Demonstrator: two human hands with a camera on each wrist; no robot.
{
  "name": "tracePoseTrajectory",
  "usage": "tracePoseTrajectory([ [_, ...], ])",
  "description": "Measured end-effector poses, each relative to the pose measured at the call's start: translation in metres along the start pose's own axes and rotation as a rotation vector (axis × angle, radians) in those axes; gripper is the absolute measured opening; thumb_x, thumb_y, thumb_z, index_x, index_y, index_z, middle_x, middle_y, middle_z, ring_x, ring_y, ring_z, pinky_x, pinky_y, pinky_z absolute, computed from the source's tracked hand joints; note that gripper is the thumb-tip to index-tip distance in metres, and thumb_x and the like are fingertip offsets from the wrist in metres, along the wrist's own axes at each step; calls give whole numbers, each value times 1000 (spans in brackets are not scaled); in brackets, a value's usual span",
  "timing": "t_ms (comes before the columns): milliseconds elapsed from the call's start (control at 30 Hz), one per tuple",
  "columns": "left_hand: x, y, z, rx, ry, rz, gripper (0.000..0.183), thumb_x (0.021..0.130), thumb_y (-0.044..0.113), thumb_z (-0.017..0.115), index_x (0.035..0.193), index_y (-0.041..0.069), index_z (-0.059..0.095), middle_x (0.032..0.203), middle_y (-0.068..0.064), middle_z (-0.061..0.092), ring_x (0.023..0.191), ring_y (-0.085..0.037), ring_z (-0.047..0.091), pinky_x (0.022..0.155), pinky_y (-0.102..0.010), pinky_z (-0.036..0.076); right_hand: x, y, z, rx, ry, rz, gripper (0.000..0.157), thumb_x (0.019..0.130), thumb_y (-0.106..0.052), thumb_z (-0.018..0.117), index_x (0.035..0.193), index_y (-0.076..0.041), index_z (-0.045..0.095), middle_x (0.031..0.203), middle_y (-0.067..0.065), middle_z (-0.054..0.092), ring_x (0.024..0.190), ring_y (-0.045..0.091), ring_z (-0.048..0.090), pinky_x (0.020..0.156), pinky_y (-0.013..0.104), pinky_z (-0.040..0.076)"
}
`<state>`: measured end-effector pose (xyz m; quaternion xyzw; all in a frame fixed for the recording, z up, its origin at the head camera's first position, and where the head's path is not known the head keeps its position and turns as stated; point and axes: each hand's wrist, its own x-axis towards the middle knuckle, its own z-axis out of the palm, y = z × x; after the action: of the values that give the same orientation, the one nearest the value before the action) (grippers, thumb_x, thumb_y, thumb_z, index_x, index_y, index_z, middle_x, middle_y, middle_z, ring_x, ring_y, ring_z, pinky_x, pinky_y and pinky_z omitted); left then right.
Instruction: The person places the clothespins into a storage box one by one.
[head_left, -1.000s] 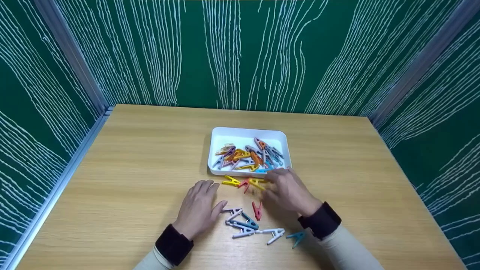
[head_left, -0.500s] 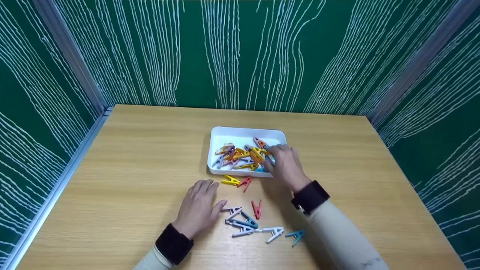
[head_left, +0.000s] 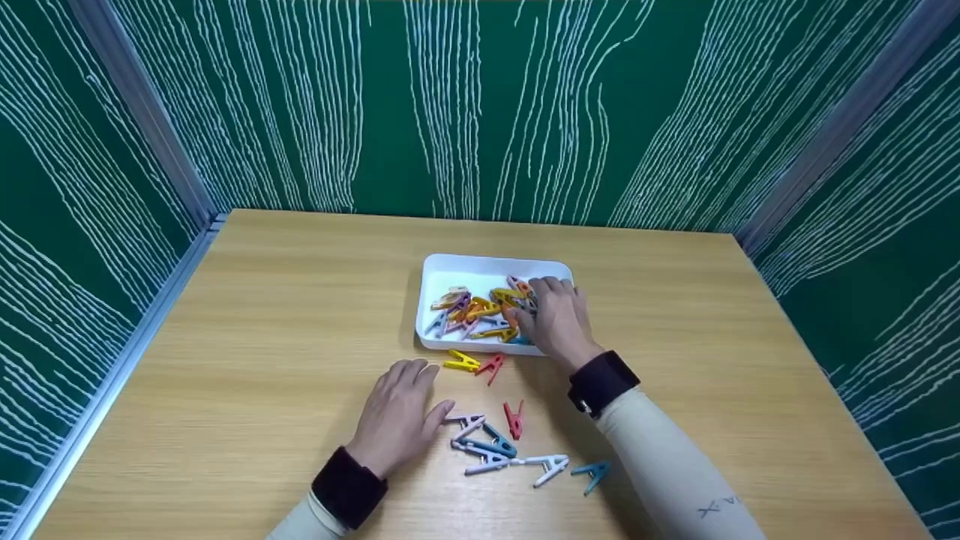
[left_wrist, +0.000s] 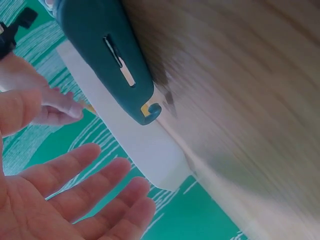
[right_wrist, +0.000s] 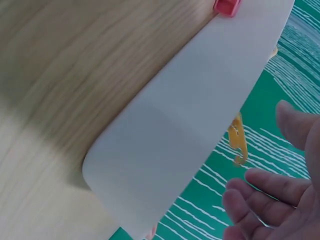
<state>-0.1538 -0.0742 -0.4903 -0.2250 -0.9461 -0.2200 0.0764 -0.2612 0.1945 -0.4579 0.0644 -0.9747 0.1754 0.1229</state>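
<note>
My right hand (head_left: 559, 319) is over the right part of a white tray (head_left: 495, 264). In the right wrist view its fingers (right_wrist: 272, 192) are spread apart with nothing between them. A yellow clothespin (right_wrist: 237, 139) shows past the tray's rim, just off the fingertips. Inside the tray lies a heap of clothespins (head_left: 484, 307) in yellow, orange, purple and blue. My left hand (head_left: 397, 416) rests on the table with its fingers loosely extended and its thumb close to a white clothespin (head_left: 469, 425). A dark green clothespin (left_wrist: 107, 55) looms large in the left wrist view.
Just in front of the tray lie a yellow clothespin (head_left: 461, 361) and a red clothespin (head_left: 490, 367). Nearer are another red clothespin (head_left: 514, 420), several white and teal ones, and a light blue clothespin (head_left: 592, 474). Green patterned walls (head_left: 390, 112) enclose the wooden table (head_left: 300, 285).
My right hand has carried a yellow clothespin from the table in front of the tray up over the tray and let it go there. The left hand has stayed put.
</note>
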Motion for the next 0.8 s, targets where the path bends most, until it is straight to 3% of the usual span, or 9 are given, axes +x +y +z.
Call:
tracePoseTrajectory([
  [300,0,0,1,10,-16,-15,59,99,43,64,139,0,58,141,-22,58,135,-40,49,116,-56,35,-14,2,-4,1,29,-40,63,95,-44,73,139,-2,60,136,22,61,124,38,53,99,51,39],
  [600,-1,-1,0,9,-15,-21,58,100,42,65,139,0,59,140,-22,58,134,-40,49,116,-56,36,-39,8,-13,83,42,-68,61,96,-45,71,141,-5,60,140,20,59,128,38,50,102,51,34],
  [800,0,-6,-4,-1,-14,34,34,96,10,63,129,3,67,131,-15,66,125,-35,57,109,-52,44,-61,15,-17,114,75,-103,59,95,-43,72,138,-4,62,139,21,60,126,38,51,103,52,35],
])
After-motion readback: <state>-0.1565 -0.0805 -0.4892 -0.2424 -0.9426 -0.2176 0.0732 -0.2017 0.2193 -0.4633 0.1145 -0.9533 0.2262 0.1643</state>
